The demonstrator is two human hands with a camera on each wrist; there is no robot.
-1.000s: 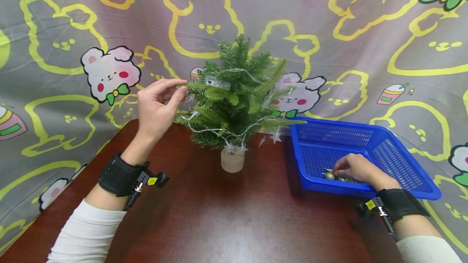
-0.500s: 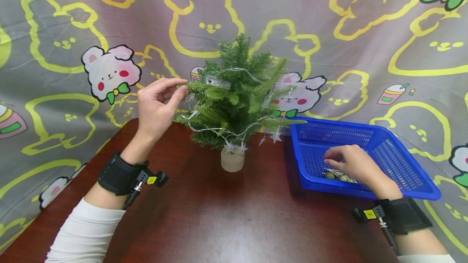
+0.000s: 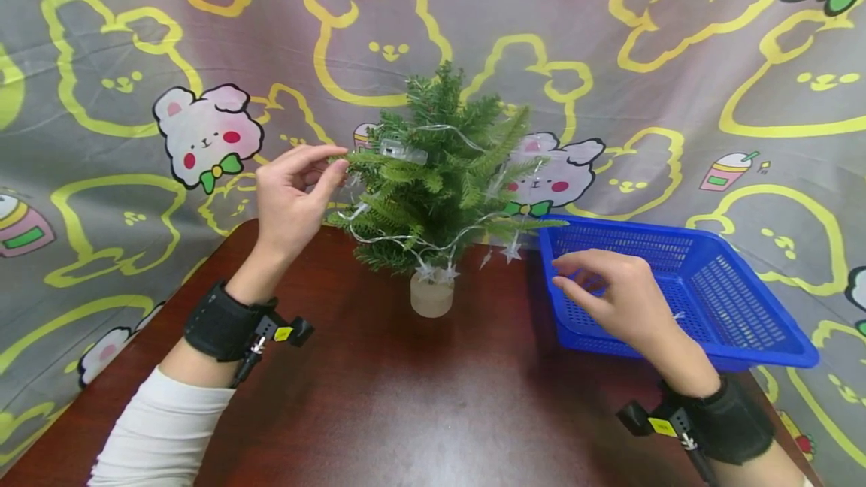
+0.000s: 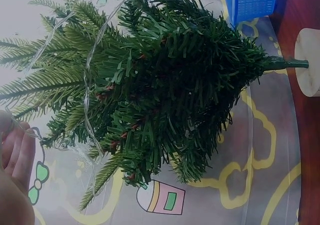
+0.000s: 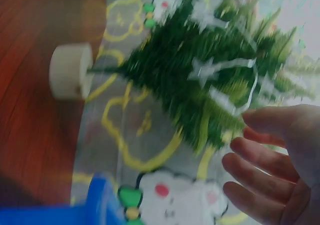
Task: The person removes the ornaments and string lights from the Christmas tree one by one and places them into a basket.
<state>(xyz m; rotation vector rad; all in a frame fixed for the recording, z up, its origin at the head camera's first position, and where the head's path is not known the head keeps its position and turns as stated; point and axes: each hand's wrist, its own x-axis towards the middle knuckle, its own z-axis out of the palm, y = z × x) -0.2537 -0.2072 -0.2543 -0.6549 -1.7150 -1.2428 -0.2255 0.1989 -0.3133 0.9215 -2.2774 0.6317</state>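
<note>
A small artificial Christmas tree (image 3: 440, 171) stands on a pale round base (image 3: 431, 294), with a clear string of star lights (image 3: 512, 250) wound around it. My left hand (image 3: 291, 198) is raised at the tree's left side, thumb and forefinger pinching a branch tip (image 3: 352, 158). Only part of that left hand (image 4: 17, 170) shows in the left wrist view. My right hand (image 3: 619, 295) hovers over the left part of the blue basket (image 3: 771, 291); its thumb and fingertips are apart, and nothing shows between them. The right hand (image 5: 280, 160) looks equally bare in the right wrist view.
A clear plastic box (image 3: 402, 150) sits among the upper left branches. The brown table (image 3: 433, 397) ends at a patterned cloth backdrop (image 3: 271, 36). A small whitish bit (image 3: 679, 316) shows inside the basket; the right hand covers the basket's near part.
My right hand has lifted from the small gold ornaments in the basket and moved left and up toward the tree. The left hand has stayed at the branch tip.
</note>
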